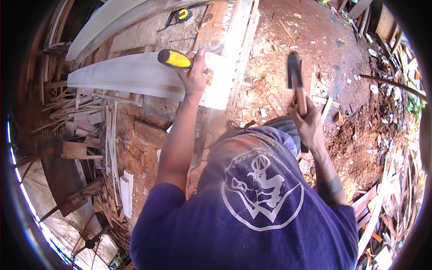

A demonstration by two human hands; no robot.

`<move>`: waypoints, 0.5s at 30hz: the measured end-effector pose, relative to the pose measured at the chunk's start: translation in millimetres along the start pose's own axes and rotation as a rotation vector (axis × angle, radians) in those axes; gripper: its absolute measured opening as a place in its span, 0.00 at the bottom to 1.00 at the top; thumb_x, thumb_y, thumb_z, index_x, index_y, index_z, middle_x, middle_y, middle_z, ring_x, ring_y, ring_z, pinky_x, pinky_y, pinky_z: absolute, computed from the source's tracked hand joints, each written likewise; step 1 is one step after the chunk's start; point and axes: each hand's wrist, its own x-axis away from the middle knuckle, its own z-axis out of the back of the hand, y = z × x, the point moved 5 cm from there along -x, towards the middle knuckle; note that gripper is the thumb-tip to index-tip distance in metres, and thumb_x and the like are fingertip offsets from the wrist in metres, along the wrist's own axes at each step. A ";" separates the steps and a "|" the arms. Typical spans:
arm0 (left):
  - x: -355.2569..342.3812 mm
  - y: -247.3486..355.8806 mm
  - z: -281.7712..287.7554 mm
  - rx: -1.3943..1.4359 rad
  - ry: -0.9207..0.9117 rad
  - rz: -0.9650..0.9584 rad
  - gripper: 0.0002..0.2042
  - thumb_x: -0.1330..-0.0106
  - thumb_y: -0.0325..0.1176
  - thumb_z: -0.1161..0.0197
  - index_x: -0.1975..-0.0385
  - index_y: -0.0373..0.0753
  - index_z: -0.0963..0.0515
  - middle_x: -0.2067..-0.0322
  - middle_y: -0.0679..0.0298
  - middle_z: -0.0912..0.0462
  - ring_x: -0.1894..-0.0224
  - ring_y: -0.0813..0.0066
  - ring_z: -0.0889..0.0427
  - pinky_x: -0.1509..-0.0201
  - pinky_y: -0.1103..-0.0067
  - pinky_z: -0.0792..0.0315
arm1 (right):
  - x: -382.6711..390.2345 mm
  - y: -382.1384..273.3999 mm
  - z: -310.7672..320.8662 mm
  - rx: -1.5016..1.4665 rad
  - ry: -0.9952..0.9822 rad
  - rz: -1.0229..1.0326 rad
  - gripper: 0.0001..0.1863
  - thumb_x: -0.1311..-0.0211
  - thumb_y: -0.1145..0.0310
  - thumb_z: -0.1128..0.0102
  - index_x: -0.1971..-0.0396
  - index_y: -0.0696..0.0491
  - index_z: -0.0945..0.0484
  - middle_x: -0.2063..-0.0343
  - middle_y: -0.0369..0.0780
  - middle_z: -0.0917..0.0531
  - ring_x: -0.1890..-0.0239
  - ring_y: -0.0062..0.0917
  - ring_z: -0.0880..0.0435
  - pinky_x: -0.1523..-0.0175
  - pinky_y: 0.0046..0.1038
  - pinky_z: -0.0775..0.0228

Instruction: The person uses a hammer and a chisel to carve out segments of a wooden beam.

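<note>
My left hand [192, 77] grips a chisel-like tool by its yellow-and-black handle [175, 59] over the right end of a long pale board [121, 72]; the tool's blade is hard to make out in the glare. My right hand [305, 120] is closed round the wooden handle of a hammer [294, 69], whose black head is raised to the right of the board, over the debris-strewn ground.
Behind the board lie a second pale board [90, 29] and a yellow tape measure [182, 14]. Thin offcuts [76, 110] are piled at the left, more scraps [373, 211] at the right. Wood chips cover the reddish ground [315, 27]. A dark rod [391, 84] juts in from the right.
</note>
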 end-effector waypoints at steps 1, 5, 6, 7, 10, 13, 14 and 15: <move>0.3 0.1 -2.2 0.002 -0.013 -0.003 0.19 0.28 0.26 0.41 0.82 0.43 0.41 0.87 0.73 0.40 0.84 0.84 0.45 0.78 0.80 0.46 | -5.9 -14.0 2.0 0.058 -0.021 0.051 0.08 0.34 0.69 0.41 0.64 0.58 0.26 0.80 0.42 0.20 0.81 0.27 0.20 0.76 0.30 0.25; 1.5 3.4 -5.2 -0.005 -0.006 -0.034 0.20 0.29 0.26 0.42 0.82 0.43 0.42 0.87 0.72 0.40 0.85 0.84 0.44 0.79 0.80 0.47 | -32.7 -51.1 11.2 0.213 -0.047 0.310 0.06 0.35 0.73 0.44 0.64 0.60 0.27 0.82 0.46 0.19 0.82 0.33 0.17 0.76 0.36 0.23; 0.1 5.4 -4.5 -0.025 0.018 -0.056 0.20 0.29 0.26 0.42 0.82 0.43 0.42 0.87 0.72 0.40 0.85 0.84 0.44 0.79 0.80 0.47 | -38.1 -61.5 10.3 0.241 -0.090 0.372 0.06 0.36 0.74 0.45 0.64 0.60 0.27 0.83 0.48 0.19 0.83 0.35 0.17 0.76 0.39 0.23; -0.6 6.7 -3.1 -0.044 0.045 -0.076 0.20 0.29 0.26 0.42 0.83 0.43 0.42 0.87 0.72 0.40 0.85 0.84 0.44 0.79 0.80 0.47 | -40.6 -72.9 9.2 0.273 -0.135 0.433 0.05 0.36 0.75 0.45 0.64 0.61 0.27 0.84 0.49 0.19 0.83 0.37 0.17 0.76 0.41 0.23; -6.6 -0.6 -4.5 -0.011 0.047 -0.077 0.20 0.29 0.27 0.42 0.83 0.43 0.43 0.87 0.71 0.40 0.85 0.83 0.44 0.80 0.79 0.47 | -50.6 -99.6 12.0 0.327 -0.138 0.524 0.04 0.35 0.75 0.48 0.65 0.60 0.26 0.84 0.48 0.20 0.84 0.39 0.18 0.77 0.42 0.25; -10.8 -39.0 29.1 -0.142 0.049 -0.187 0.19 0.29 0.26 0.43 0.82 0.44 0.42 0.87 0.72 0.41 0.85 0.83 0.45 0.81 0.79 0.47 | -55.7 -147.0 13.6 0.478 -0.064 0.706 0.06 0.39 0.74 0.45 0.64 0.58 0.24 0.83 0.50 0.19 0.79 0.45 0.16 0.73 0.45 0.24; -8.0 -23.3 4.1 -0.068 0.026 -0.109 0.18 0.29 0.27 0.43 0.81 0.44 0.41 0.87 0.72 0.40 0.85 0.83 0.44 0.81 0.79 0.47 | -56.8 -166.2 23.7 0.528 -0.020 0.751 0.07 0.41 0.74 0.44 0.63 0.58 0.23 0.82 0.50 0.19 0.77 0.46 0.15 0.71 0.45 0.24; -5.7 -8.9 -7.3 -0.010 0.010 -0.040 0.17 0.29 0.28 0.43 0.81 0.43 0.40 0.87 0.73 0.40 0.84 0.83 0.44 0.80 0.79 0.47 | -52.7 -192.4 33.5 0.512 0.029 0.864 0.08 0.43 0.74 0.43 0.63 0.58 0.23 0.82 0.50 0.19 0.77 0.45 0.15 0.71 0.45 0.23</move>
